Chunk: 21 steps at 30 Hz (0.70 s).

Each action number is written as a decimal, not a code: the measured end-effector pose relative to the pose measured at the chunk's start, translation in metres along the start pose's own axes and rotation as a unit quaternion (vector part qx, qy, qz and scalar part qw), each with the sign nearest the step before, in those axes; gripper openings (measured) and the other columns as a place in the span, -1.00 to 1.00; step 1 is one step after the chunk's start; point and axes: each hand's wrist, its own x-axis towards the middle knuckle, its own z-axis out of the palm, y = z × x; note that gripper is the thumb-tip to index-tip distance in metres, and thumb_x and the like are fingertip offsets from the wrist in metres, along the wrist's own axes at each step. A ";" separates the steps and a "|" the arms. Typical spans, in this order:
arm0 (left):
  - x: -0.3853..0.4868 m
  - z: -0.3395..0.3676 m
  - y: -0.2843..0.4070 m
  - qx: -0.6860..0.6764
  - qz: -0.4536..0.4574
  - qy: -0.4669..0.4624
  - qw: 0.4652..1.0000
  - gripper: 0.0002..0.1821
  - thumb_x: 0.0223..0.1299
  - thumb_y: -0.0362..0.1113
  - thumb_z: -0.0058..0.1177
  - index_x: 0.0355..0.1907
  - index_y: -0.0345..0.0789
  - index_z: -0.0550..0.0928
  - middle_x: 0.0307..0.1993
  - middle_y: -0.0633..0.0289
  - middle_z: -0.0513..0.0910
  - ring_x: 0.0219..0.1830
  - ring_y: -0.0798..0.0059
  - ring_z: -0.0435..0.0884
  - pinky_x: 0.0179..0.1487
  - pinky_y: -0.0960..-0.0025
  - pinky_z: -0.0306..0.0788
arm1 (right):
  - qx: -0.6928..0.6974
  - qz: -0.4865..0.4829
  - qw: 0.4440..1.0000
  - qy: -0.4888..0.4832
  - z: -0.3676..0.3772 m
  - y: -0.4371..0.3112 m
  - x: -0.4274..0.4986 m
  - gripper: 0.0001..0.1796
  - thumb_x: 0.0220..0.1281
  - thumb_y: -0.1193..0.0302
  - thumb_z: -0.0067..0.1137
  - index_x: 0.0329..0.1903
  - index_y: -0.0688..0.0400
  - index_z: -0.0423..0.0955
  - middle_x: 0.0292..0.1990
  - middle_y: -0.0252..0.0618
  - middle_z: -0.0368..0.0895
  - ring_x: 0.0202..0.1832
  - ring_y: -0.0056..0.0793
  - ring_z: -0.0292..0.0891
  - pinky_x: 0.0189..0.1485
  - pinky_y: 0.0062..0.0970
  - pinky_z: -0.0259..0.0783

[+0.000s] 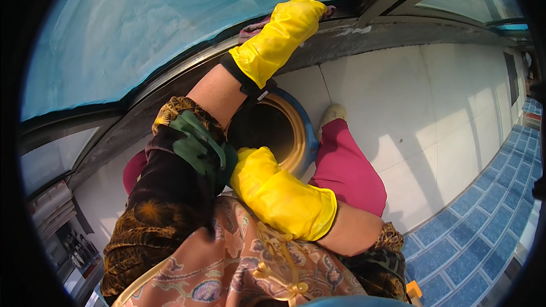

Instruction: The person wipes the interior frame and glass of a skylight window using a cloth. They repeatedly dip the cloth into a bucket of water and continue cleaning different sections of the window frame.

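My left hand point(296, 21), in a yellow rubber glove, reaches out to the bottom rail of a window frame. It presses on a pinkish-red cloth point(254, 30), which shows on both sides of the glove. My right hand point(256, 175), in a matching glove, is bent in before my body, beside my left sleeve point(200, 140). Its fingertips are curled out of sight, so I cannot see whether they hold anything. Below my arms a round blue bucket point(310, 130) with a tan inside stands on the floor, holding dark liquid.
A large window pane point(170, 21) with blue behind it fills the upper left. Under its frame runs a grey ledge point(341, 42). My legs in magenta trousers point(347, 166) straddle the bucket on pale floor tiles point(409, 94). Blue brick-pattern tiles point(460, 230) lie to the right.
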 end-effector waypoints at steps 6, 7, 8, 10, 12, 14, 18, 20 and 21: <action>0.003 0.013 -0.004 -0.061 0.023 0.132 0.989 -0.80 0.27 -0.23 0.08 -0.10 0.00 0.71 -0.17 0.22 0.68 -0.14 0.09 0.63 -0.08 0.23 0.51 | 0.000 0.042 0.996 -0.073 -0.003 -0.005 0.002 -0.84 0.05 0.24 0.30 -0.27 -0.09 0.71 -0.26 -0.43 0.70 -0.18 -0.36 0.64 -0.23 -0.09 0.42; 0.011 0.015 0.001 -0.060 0.037 0.151 0.986 -0.80 0.26 -0.23 0.08 -0.09 0.00 0.71 -0.17 0.22 0.68 -0.15 0.08 0.63 -0.09 0.22 0.52 | 0.002 0.041 0.997 -0.065 -0.003 -0.004 0.002 -0.84 0.05 0.24 0.29 -0.28 -0.09 0.71 -0.27 -0.42 0.70 -0.19 -0.36 0.64 -0.24 -0.10 0.42; 0.019 0.016 0.008 -0.057 0.041 0.143 0.987 -0.79 0.25 -0.23 0.09 -0.09 0.01 0.71 -0.17 0.22 0.68 -0.15 0.08 0.63 -0.10 0.21 0.52 | 0.005 0.040 0.998 -0.058 -0.003 -0.003 0.002 -0.85 0.04 0.25 0.28 -0.29 -0.08 0.70 -0.28 -0.41 0.70 -0.20 -0.35 0.64 -0.25 -0.11 0.41; 0.032 0.019 0.023 -0.068 0.034 0.109 0.991 -0.71 0.22 -0.26 0.08 -0.01 0.01 0.69 -0.13 0.21 0.69 -0.10 0.08 0.64 -0.06 0.18 0.53 | 0.010 0.036 0.998 -0.046 0.000 -0.001 0.002 -0.85 0.04 0.26 0.26 -0.31 -0.06 0.69 -0.30 -0.39 0.69 -0.22 -0.34 0.63 -0.28 -0.12 0.41; 0.046 0.018 0.037 -0.008 0.028 -0.010 1.000 -0.66 0.21 -0.29 0.07 0.04 0.00 0.67 -0.09 0.20 0.69 -0.04 0.07 0.64 -0.02 0.16 0.54 | 0.013 0.037 0.998 -0.038 0.004 -0.001 0.001 -0.86 0.03 0.27 0.25 -0.33 -0.05 0.68 -0.32 -0.38 0.68 -0.24 -0.33 0.63 -0.30 -0.13 0.40; 0.058 0.012 0.046 0.029 0.005 -0.117 0.993 -0.58 0.17 -0.34 0.06 0.12 -0.01 0.64 -0.01 0.19 0.69 0.06 0.06 0.62 0.05 0.13 0.53 | 0.015 0.039 0.999 -0.032 0.007 -0.001 0.002 -0.86 0.02 0.28 0.23 -0.35 -0.03 0.68 -0.34 -0.36 0.68 -0.26 -0.33 0.62 -0.32 -0.14 0.39; 0.066 -0.004 0.052 0.051 -0.011 -0.189 0.981 -0.59 0.14 -0.34 0.08 0.08 -0.04 0.66 0.00 0.17 0.69 0.03 0.04 0.65 0.00 0.11 0.55 | 0.027 0.037 0.999 -0.008 0.012 0.002 0.002 -0.87 0.00 0.29 0.19 -0.39 0.00 0.66 -0.38 -0.32 0.67 -0.29 -0.31 0.61 -0.37 -0.16 0.37; 0.059 -0.011 0.052 0.069 -0.015 -0.195 0.978 -0.65 0.11 -0.33 0.10 0.00 -0.08 0.69 -0.04 0.14 0.70 0.00 0.03 0.66 -0.05 0.09 0.56 | 0.033 0.035 0.999 0.005 0.014 0.003 0.001 -0.87 -0.01 0.30 0.18 -0.41 0.01 0.65 -0.40 -0.31 0.66 -0.31 -0.30 0.61 -0.39 -0.18 0.36; 0.054 -0.015 0.052 0.075 -0.013 -0.198 0.977 -0.67 0.10 -0.32 0.11 -0.04 -0.10 0.71 -0.06 0.12 0.71 -0.01 0.03 0.67 -0.07 0.08 0.57 | 0.031 0.036 0.999 0.007 0.015 0.004 0.000 -0.87 -0.02 0.31 0.17 -0.42 0.02 0.64 -0.40 -0.30 0.66 -0.32 -0.29 0.60 -0.40 -0.18 0.36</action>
